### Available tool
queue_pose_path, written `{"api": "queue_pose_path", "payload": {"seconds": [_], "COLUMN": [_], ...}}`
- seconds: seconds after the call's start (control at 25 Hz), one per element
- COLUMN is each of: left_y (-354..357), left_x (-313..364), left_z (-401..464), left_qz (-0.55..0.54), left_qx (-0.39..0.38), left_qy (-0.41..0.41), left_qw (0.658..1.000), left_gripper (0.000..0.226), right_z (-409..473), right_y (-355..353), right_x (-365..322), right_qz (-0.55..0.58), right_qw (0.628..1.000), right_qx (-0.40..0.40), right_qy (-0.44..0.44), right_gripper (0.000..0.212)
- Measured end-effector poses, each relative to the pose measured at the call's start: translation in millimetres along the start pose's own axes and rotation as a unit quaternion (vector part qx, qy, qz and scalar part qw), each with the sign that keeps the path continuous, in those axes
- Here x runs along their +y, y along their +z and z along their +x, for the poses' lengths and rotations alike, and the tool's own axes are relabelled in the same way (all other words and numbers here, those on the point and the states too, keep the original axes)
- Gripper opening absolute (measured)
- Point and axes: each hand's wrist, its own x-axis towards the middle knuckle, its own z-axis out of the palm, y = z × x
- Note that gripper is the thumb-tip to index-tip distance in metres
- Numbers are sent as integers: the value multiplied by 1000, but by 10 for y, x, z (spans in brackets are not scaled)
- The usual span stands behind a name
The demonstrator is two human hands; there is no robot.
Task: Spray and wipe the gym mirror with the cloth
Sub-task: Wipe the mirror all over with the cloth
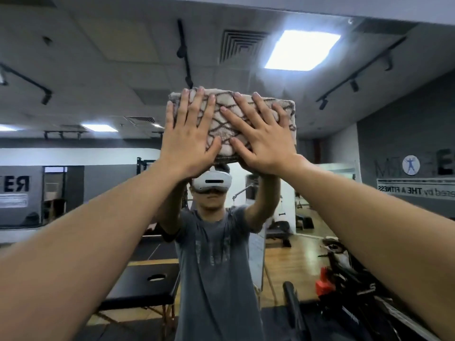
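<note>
Both hands press a folded cloth [229, 126] flat against the gym mirror [98, 70], high up and near the middle of the view. The left hand [189, 141] lies on the cloth's left part, its fingers [197, 104] straight and spread wide. The right hand [266, 141] covers the right part, fingers likewise straight and splayed. The cloth is beige with dark brown crossing lines. The mirror reflects a person wearing a white headset [211, 184] and, lower left, a black massage bench [145, 286].
</note>
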Motion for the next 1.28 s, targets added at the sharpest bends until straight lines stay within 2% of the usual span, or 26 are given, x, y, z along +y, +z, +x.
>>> {"api": "queue_pose_path", "payload": {"seconds": [0.16,0.36,0.56,0.8,1.04,1.28], "left_y": [-68,-9,102,324,477,487], "left_x": [-80,-14,259,835,1670,2451], "left_z": [277,-28,-850,-1962,-1984,-934], "left_qz": [2,-19,-39,-62,-69,-62], "left_qx": [7,13,-3,-41,-70,-50], "left_qy": [13,9,27,40,67,78], "left_qw": [1000,1000,999,996,993,994], "left_gripper": [84,83,84,90,90,88], "right_z": [235,-30,-907,-2176,-2773,-2538], "right_y": [6,62,106,128,56,-45], "right_x": [96,-71,-453,-742,28,1282], "right_qz": [7,18,-2,33,8,-18], "right_qw": [999,999,999,998,998,999], "right_qx": [26,29,17,-40,-64,-39], "right_qy": [20,32,44,35,-18,-9], "right_gripper": [64,63,63,64,68,66]}}
